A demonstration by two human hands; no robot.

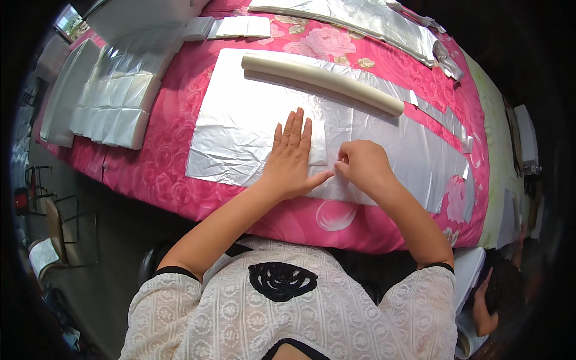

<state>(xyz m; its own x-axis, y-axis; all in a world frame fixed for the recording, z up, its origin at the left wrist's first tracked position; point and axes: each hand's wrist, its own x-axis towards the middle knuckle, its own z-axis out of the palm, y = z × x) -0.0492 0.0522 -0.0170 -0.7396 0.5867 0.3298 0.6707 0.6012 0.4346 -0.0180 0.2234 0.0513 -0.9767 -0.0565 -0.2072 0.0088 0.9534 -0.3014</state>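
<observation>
My left hand [290, 157] lies flat with its fingers stretched out, pressing on a stack of white plastic sheets [225, 114]. Its thumb points toward my right hand [363, 163], which is closed in a pinch just past the right edge of a smaller white folded piece [317, 139]. What the pinching fingertips hold, if anything, is too small to make out. Under and beyond the right hand spreads a thin translucent plastic sheet [408, 159]. Across the far side of the sheets lies a long cream-coloured tube [324, 82], slanting down to the right.
A pink flowered cloth [174, 132] covers the table. Folded clear plastic packs [114, 108] are piled at the left, with small white packs [243, 27] farther back. Long plastic sheets [360, 21] lie along the far edge. Another person's hand [483, 309] shows at lower right.
</observation>
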